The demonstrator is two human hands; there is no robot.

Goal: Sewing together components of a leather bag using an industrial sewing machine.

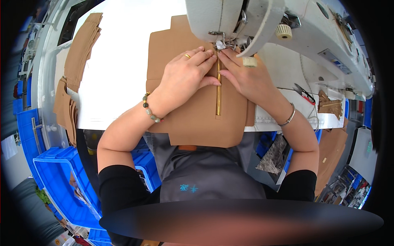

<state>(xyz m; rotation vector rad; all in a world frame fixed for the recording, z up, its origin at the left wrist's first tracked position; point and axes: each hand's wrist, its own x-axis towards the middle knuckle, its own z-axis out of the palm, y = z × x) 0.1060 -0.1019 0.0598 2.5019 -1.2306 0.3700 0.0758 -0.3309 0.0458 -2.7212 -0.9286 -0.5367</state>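
Observation:
A tan panel (188, 119), seemingly leather, lies under the sewing machine's presser foot (220, 44) and overhangs the near table edge. A gold-toothed zipper (218, 100) runs down its middle from the foot. Flat on the panel left of the zipper rests my left hand (184, 74), fingers stretched toward the foot and thumb touching the zipper's edge. On the other side, my right hand (248, 78) presses down with fingers extended, its fingertips close beside the foot and partly hidden by the machine. Neither hand grips anything.
The white sewing machine (312, 37) reaches over from the right. Black-and-red thread snips (304, 94) and brown scraps (330, 105) lie to the right. Stacked tan pieces (82, 49) sit at the left. Blue crates (61, 164) stand below the table at left.

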